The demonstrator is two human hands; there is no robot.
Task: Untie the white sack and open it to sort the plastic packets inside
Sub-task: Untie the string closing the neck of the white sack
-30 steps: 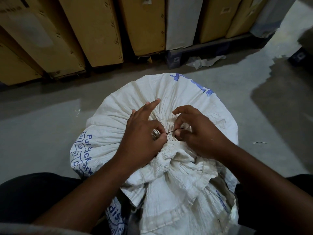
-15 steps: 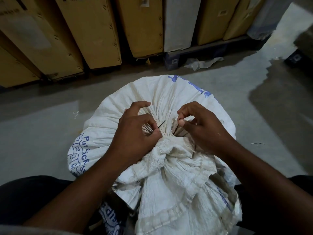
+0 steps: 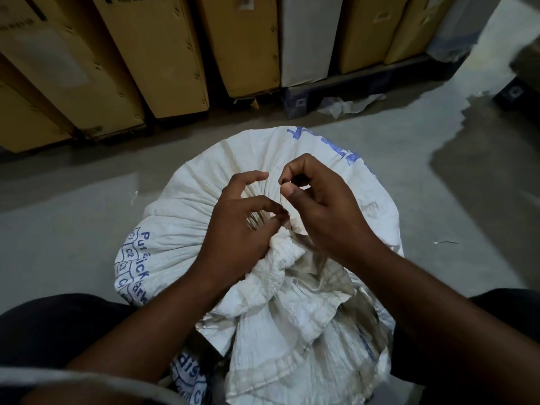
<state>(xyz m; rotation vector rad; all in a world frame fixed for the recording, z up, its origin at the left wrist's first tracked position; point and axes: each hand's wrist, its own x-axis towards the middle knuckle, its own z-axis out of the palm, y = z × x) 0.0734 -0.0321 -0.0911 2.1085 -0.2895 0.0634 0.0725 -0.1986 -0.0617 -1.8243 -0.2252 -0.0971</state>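
The white sack (image 3: 187,229) stands on the floor (image 3: 73,217) between the person's knees, its neck gathered into tight pleats and still tied, with the loose top flopping toward the camera. The left hand (image 3: 233,226) rests on the gathered neck, thumb and bent fingers pinched together on the thin tie (image 3: 257,222) at the knot, while its forefinger points out free. The right hand (image 3: 318,206) is raised just above the pleats, thumb and forefinger closed on a fine strand. Compared with half a second ago, the right hand has lifted higher and drawn away from the knot, and the left forefinger has straightened. Cardboard boxes (image 3: 157,54) line the far side of the floor.
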